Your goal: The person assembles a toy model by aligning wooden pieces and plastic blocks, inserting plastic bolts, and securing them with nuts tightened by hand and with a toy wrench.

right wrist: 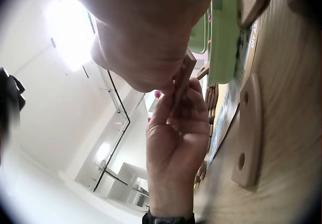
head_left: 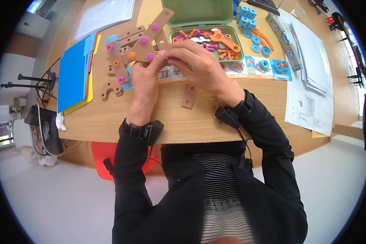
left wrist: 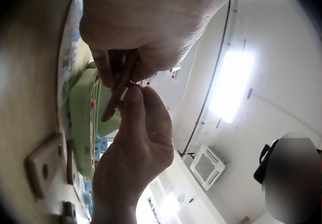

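Observation:
A built piece of brown perforated boards [head_left: 139, 53], joined by purple and orange bolts, is held up over the near side of the table. The left hand [head_left: 145, 81] pinches its lower right part between thumb and fingers. At the same spot the right hand [head_left: 201, 67] has thumb and fingertips round a small purple bolt [head_left: 167, 58]. In the left wrist view the right hand [left wrist: 138, 143] meets the edge of a brown board [left wrist: 116, 96]. The right wrist view shows the left hand [right wrist: 177, 138] gripping the board [right wrist: 183, 80] from below; fingertips partly hide the bolt.
An open green box [head_left: 240, 40] holds loose bolts and an orange wrench [head_left: 221, 38]. Blue blocks [head_left: 246, 18] and rings stand behind right. A brown strip [head_left: 189, 96] lies nearer the front, a curved brown piece [head_left: 112, 89] left, beside blue folders [head_left: 74, 71]. Papers [head_left: 311, 81] lie right.

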Motion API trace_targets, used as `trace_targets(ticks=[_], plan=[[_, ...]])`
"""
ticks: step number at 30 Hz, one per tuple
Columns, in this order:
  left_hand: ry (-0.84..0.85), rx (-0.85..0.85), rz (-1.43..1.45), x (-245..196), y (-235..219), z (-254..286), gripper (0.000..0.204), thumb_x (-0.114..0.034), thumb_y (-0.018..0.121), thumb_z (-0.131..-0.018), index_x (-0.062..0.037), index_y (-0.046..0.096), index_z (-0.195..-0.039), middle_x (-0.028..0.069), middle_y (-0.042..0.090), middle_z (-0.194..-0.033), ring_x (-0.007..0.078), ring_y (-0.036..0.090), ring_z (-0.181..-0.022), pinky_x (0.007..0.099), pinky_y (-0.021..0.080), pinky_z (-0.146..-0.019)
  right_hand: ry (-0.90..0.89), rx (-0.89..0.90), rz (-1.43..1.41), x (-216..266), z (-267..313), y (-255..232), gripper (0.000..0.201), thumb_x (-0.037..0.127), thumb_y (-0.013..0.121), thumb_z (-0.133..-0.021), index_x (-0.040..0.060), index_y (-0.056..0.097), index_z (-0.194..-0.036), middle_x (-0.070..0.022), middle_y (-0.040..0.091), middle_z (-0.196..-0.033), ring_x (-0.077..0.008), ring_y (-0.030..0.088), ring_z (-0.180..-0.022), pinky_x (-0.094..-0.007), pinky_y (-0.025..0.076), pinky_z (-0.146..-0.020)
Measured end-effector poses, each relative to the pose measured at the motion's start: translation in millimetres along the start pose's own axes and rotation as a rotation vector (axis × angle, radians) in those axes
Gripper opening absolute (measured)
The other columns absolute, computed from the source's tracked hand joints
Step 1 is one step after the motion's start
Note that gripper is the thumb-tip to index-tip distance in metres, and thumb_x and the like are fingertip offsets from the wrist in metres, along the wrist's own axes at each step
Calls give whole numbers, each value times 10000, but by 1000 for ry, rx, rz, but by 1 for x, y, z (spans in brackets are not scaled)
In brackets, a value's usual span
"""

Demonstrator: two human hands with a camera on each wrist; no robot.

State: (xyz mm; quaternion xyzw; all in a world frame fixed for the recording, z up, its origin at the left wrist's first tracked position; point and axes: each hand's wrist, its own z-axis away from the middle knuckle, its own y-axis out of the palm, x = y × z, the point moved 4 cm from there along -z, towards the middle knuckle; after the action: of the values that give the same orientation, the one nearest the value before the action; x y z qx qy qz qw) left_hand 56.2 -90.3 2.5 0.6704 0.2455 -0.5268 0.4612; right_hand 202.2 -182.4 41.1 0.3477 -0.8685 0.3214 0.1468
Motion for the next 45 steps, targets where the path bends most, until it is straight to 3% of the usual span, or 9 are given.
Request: trace_targets(ticks=[13,18,22,24,27,33,35,41,45], plan=[[17,87,111,4,-4,-2,177,-11,666,-997,72,714,-1146,118,763,-1103,197,739,-1004,352,601,-918,11,21,46,1,-2,-4,243,29,795,-894,55,748,-1131,-118,695,-1174,-325,709,-1025,-398,594,-845],[75,44,-113,5,-5,-2,201,1,688,-981,90,696,-1162,139,759,-1107,205,744,-991,352,603,-926,59,78,52,2,-2,-4,227,36,793,-892,43,739,-1112,-117,683,-1149,-326,705,-1018,-404,589,-842],[83,49,-125,5,-2,-2,208,5,692,-982,95,692,-1169,135,759,-1114,203,743,-989,346,601,-931,37,86,104,1,0,-3,214,52,791,-900,23,726,-1102,-115,680,-1129,-324,703,-1002,-408,586,-828],[88,12,-117,5,-1,0,171,-19,718,-967,52,739,-1121,89,780,-1050,158,728,-961,308,564,-886,29,87,122,1,0,-3,215,56,790,-903,17,722,-1102,-114,680,-1125,-323,703,-998,-408,586,-824],[107,19,-179,2,2,1,182,-11,693,-991,89,707,-1142,126,766,-1093,189,740,-979,332,593,-921,21,105,137,2,0,-3,218,61,789,-905,11,718,-1106,-116,679,-1116,-323,704,-974,-406,586,-807],[86,-7,-201,3,-2,1,172,-11,686,-990,82,720,-1130,114,770,-1067,168,737,-957,310,586,-896,-23,97,205,3,1,-2,253,69,796,-897,26,707,-1130,-111,681,-1098,-317,707,-938,-397,587,-770],[84,-15,-216,2,-2,1,171,-13,689,-988,83,722,-1126,109,770,-1061,162,734,-949,306,584,-886,-39,105,300,6,-1,-4,176,100,759,-905,18,664,-1029,-99,633,-997,-285,678,-935,-392,584,-762],[91,4,-176,4,0,0,168,-32,712,-978,69,730,-1110,85,767,-1049,144,720,-945,297,571,-864,-144,109,309,6,-3,-3,167,139,757,-918,34,643,-980,-82,626,-978,-262,673,-918,-383,582,-757],[85,-33,-214,5,-4,0,162,-17,686,-987,85,725,-1106,96,765,-1034,155,729,-921,301,586,-874,-109,113,404,5,-2,-5,159,143,753,-920,41,648,-979,-77,624,-967,-262,673,-916,-378,581,-748]])
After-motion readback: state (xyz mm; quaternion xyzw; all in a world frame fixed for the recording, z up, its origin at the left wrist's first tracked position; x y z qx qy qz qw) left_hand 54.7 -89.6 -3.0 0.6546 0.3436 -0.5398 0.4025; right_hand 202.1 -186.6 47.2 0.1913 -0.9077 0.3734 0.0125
